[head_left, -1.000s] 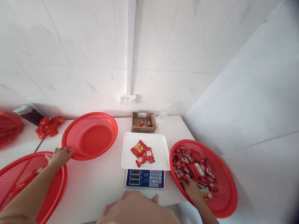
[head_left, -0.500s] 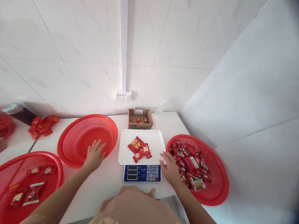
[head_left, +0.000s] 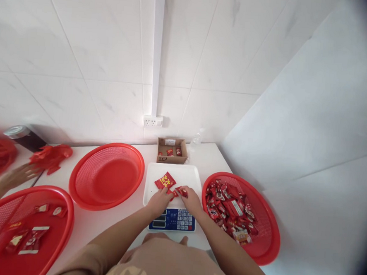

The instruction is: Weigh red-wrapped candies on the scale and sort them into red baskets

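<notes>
Both my hands rest on the white tray (head_left: 156,173) of a blue-faced scale (head_left: 178,223). My left hand (head_left: 158,203) has its fingers curled round a small red packet (head_left: 171,193) at the tray's front. My right hand (head_left: 192,200) pinches another small red packet (head_left: 182,191) right beside it. A larger red packet with yellow print (head_left: 165,181) lies flat on the tray just behind my fingers, untouched.
A red basket (head_left: 267,242) full of red packets stands at the right. An empty red basket (head_left: 106,176) sits left of the scale, and another red basket (head_left: 25,227) with a few packets is at the front left. A small cardboard box (head_left: 172,150) stands behind the scale. Another person's hand (head_left: 19,173) reaches by crumpled red bags (head_left: 50,156).
My left hand came from the left baskets and my right hand from the full basket; both now meet on the scale tray over the small packets. Another person's hand has come in at the far left.
</notes>
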`<act>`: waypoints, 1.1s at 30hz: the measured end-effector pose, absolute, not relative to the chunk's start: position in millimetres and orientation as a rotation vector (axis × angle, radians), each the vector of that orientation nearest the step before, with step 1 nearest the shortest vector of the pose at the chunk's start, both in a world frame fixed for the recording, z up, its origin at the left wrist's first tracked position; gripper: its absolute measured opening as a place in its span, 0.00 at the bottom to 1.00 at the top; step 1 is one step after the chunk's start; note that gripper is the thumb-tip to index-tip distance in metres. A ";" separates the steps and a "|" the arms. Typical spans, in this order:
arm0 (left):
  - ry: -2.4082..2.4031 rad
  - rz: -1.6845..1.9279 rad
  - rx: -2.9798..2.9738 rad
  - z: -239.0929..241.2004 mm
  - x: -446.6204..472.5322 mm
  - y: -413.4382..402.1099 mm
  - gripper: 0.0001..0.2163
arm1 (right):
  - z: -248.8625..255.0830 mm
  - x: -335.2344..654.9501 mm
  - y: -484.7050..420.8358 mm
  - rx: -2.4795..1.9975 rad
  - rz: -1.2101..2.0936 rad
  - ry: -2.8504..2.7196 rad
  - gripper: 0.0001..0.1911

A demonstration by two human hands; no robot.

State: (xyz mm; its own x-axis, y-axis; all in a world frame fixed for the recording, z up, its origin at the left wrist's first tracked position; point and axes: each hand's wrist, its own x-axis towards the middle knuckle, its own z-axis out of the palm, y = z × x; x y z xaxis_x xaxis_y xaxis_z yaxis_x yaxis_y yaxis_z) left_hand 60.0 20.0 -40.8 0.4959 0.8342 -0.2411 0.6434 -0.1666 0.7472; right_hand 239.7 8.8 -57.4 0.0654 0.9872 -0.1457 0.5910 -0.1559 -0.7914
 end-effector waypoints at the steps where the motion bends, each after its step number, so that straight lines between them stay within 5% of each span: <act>1: 1.238 0.319 1.827 -40.6 59.6 20.7 0.13 | -57.6 241.9 9.0 -1.796 1.043 -1.386 0.12; 8: 1.227 0.577 1.126 -30.5 56.9 10.8 0.17 | -41.8 231.9 0.9 -1.477 1.433 -0.496 0.14; 18: 0.961 0.684 0.213 -23.8 50.4 -8.9 0.09 | -8.4 175.6 -40.3 -1.325 1.059 -1.808 0.23; 26: 0.903 0.672 0.056 -19.8 31.9 -11.2 0.11 | -13.6 180.4 -40.0 -1.454 0.874 -1.618 0.21; 33: 0.810 0.604 0.126 -15.2 37.2 -25.0 0.11 | -9.3 172.2 -47.0 -1.365 0.980 -1.878 0.31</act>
State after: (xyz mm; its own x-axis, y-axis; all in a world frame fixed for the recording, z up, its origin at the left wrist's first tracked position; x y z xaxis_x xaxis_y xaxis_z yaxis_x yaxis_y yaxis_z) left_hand 37.2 -25.0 -15.2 0.5323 0.5514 -0.6424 -0.4579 0.8257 0.3294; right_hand 172.2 -47.0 -9.3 -0.2813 0.9582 0.0526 0.5054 0.1945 -0.8407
